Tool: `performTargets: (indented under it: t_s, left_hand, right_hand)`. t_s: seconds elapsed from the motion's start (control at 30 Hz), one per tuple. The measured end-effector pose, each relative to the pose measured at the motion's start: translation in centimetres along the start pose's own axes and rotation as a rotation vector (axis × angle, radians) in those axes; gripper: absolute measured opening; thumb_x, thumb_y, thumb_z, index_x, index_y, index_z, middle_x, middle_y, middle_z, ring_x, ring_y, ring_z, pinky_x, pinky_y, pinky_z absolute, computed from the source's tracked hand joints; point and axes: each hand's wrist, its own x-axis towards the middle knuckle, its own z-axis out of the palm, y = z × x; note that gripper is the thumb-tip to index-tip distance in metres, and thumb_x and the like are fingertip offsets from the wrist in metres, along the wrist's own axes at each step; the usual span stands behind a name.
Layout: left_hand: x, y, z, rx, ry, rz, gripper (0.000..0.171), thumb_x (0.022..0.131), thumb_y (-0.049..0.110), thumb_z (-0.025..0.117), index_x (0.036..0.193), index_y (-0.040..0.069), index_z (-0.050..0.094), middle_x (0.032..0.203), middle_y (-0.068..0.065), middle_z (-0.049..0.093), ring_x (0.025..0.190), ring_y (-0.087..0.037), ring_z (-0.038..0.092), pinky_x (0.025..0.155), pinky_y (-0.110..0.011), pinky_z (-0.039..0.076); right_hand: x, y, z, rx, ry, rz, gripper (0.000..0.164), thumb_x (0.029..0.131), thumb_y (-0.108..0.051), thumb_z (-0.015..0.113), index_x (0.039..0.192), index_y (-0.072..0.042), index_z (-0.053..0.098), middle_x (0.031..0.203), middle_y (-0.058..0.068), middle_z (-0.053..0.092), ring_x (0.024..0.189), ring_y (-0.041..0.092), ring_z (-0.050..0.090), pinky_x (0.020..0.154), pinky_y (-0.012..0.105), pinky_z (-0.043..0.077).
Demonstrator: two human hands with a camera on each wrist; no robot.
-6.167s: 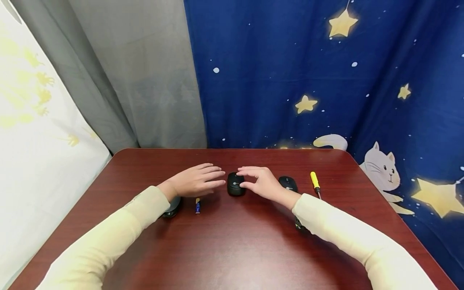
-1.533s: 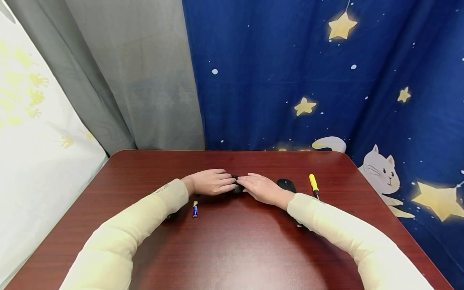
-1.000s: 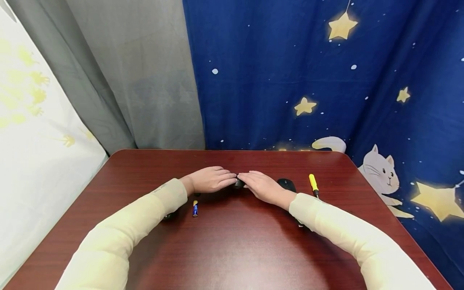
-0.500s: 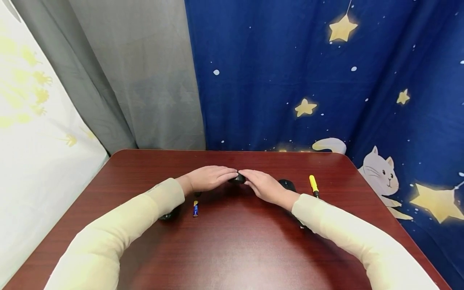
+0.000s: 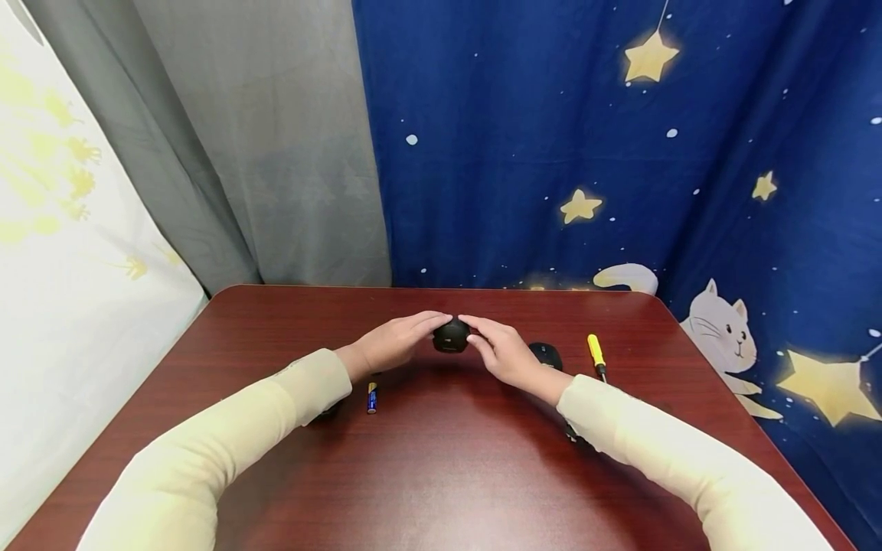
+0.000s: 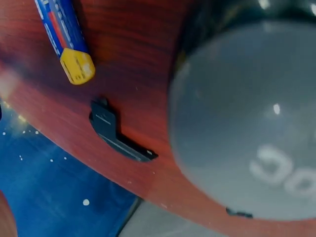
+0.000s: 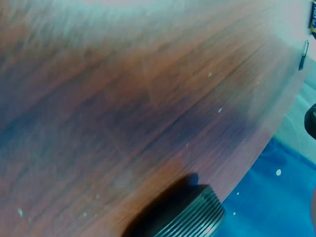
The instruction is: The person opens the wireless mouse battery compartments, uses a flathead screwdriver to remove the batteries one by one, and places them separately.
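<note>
Black mouse (image 5: 451, 337): mid-frame, head view
Left hand (image 5: 394, 342): fingertips gripping left edge, thumb hidden
Right hand (image 5: 510, 357): thumb and fingers pinching right edge
Battery (image 5: 372, 399): left of centre

Head camera: is looking forward and down, well back from the black mouse (image 5: 451, 335), spanning table (image 5: 441, 467) and curtains (image 5: 482, 115).
Left wrist camera: is facing down, close over the table.
Right wrist camera: is viewing the table closely, aslant.
Head, left wrist: are sharing the battery (image 5: 372, 398).
</note>
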Motion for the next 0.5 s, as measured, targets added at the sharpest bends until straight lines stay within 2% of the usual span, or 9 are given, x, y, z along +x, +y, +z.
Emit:
performTargets:
  t_s: [0.27,0.4,0.5]
  left_hand:
    - [0.0,0.6,0.4,-0.071,0.094,-0.094,0.05,0.089,-0.007,0.062,0.137,-0.001,0.048,0.125,-0.015,0.056,0.114,-0.024,0.058,0.098,-0.033,0.045]
    - [0.1,0.9,0.5,-0.131,0.12,-0.153,0.046,0.091,-0.005,0.061,0.136,-0.002,0.05,0.123,-0.014,0.057,0.113,-0.023,0.057,0.099,-0.034,0.045]
    - [0.4,1.3,0.6,-0.188,0.152,-0.206,0.044,0.092,-0.004,0.06,0.135,-0.001,0.052,0.123,-0.013,0.058,0.113,-0.022,0.056,0.099,-0.034,0.044]
  right_hand:
    - [0.2,-0.7,0.2,0.147,0.055,0.198,0.034,0.094,-0.003,0.062,0.128,-0.002,0.061,0.116,0.013,0.067,0.1,0.02,0.065,0.083,0.036,0.054]
    - [0.2,-1.2,0.2,0.23,0.056,0.313,0.033,0.096,-0.004,0.06,0.129,-0.003,0.061,0.113,0.013,0.068,0.093,0.026,0.067,0.079,0.033,0.054]
    - [0.2,-1.5,0.2,0.302,0.07,0.385,0.033,0.097,-0.004,0.057,0.129,-0.003,0.061,0.107,0.014,0.069,0.081,0.028,0.068,0.071,0.034,0.055]
